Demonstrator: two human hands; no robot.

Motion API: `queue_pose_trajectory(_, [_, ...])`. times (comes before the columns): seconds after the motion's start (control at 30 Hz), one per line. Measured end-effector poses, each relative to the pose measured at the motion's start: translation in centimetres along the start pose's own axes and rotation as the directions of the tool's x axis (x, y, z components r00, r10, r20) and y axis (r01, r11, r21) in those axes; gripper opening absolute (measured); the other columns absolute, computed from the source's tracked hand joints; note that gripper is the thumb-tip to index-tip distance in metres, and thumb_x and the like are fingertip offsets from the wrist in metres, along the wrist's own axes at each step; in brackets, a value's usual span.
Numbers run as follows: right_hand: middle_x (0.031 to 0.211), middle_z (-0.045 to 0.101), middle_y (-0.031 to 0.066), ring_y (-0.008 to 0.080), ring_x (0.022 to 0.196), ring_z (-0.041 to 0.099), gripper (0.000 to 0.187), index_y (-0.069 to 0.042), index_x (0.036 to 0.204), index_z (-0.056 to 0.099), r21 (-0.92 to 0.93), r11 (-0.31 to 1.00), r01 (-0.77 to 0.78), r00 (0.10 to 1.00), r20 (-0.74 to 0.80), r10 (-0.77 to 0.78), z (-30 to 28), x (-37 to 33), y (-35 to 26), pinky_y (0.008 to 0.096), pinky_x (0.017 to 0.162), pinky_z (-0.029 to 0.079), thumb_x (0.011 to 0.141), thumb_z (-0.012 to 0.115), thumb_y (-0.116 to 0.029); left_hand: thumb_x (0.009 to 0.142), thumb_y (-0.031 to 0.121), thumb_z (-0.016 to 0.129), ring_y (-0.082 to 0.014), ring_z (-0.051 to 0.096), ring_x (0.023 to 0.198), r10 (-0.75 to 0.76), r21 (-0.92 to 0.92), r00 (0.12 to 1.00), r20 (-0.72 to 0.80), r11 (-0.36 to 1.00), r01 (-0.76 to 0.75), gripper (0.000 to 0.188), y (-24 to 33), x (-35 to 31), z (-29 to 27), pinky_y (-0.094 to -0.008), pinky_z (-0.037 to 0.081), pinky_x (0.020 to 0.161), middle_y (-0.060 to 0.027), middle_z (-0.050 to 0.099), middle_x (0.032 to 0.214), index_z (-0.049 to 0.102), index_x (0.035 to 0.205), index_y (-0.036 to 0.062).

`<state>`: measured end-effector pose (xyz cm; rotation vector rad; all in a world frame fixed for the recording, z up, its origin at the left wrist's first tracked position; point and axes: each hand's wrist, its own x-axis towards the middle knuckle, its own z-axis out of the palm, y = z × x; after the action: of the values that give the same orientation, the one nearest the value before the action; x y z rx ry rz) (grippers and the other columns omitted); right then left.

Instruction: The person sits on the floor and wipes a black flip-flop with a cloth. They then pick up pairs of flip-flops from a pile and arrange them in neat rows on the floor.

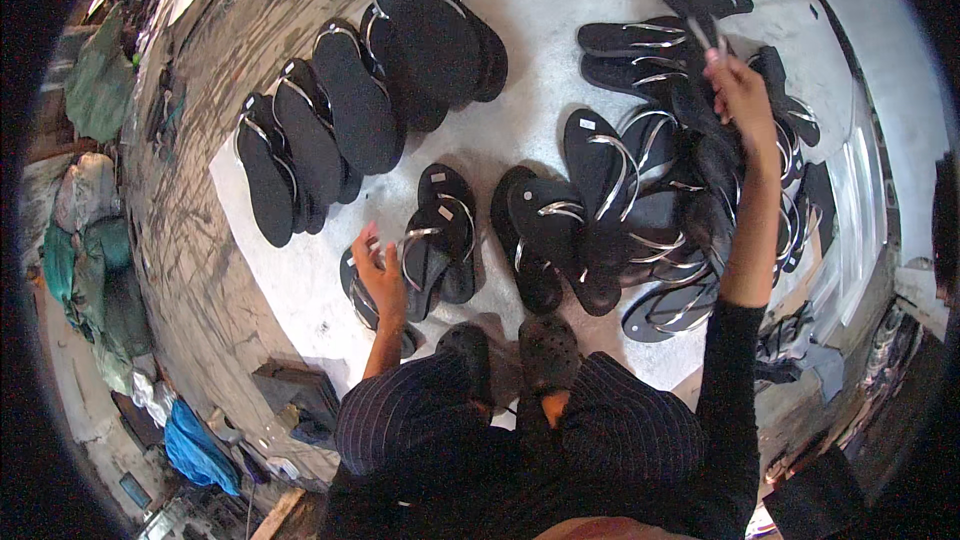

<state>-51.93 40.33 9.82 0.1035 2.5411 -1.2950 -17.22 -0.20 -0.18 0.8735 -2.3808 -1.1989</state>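
Note:
My right hand [742, 100] is stretched out to the far right, its fingers closed around a small metal tool with two narrow prongs [704, 34], perhaps snips. Below and around it lies a heap of black flip-flops [603, 165] with silvery straps. My left hand [382, 278] hovers with fingers apart and nothing in them. It is over a partly hidden black flip-flop [358, 290], beside a pair of flip-flops [460, 275] with small pale stickers on the soles.
Stacked black flip-flops [355, 105] form a slanting row at the far left of the pale sheet [545, 15]. My feet in dark clogs [548, 352] are at the near edge. Scratched flooring [200, 240], a blue bag [200, 445] and green cloth bundles [95, 260] lie further left.

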Motion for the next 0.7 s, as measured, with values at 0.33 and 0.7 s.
queue_pose_trajectory(0.33, [0.090,0.059,0.0058,0.0160,0.084,0.057,0.019,-0.003,0.088,0.063,0.458,0.714,0.530,0.484,0.528,-0.698,15.0,-11.9,-7.8,0.0282,0.070,0.046,0.073,0.072,-0.011,0.068,0.082,0.041,-0.0426,0.044,0.122,0.549,-0.141,0.263,0.794,-0.254,0.957,0.112,9.3,1.5,4.6,-0.0584,0.036,0.098,-0.0280,0.024,0.145,0.019,0.145,0.0039])
queue_pose_trajectory(0.7, [0.097,0.066,0.0161,0.0252,0.090,0.063,0.052,-0.001,0.113,0.059,-0.163,0.703,0.692,0.375,0.913,-0.158,19.0,-5.8,2.3,0.0350,0.079,0.048,0.067,0.075,-0.019,0.075,0.035,0.053,-0.0363,0.059,0.103,0.005,-0.558,0.559,0.829,0.082,0.826,0.067,7.8,-0.3,-1.6,-0.0420,0.050,0.088,-0.0225,0.055,0.120,0.044,0.128,-0.0054])
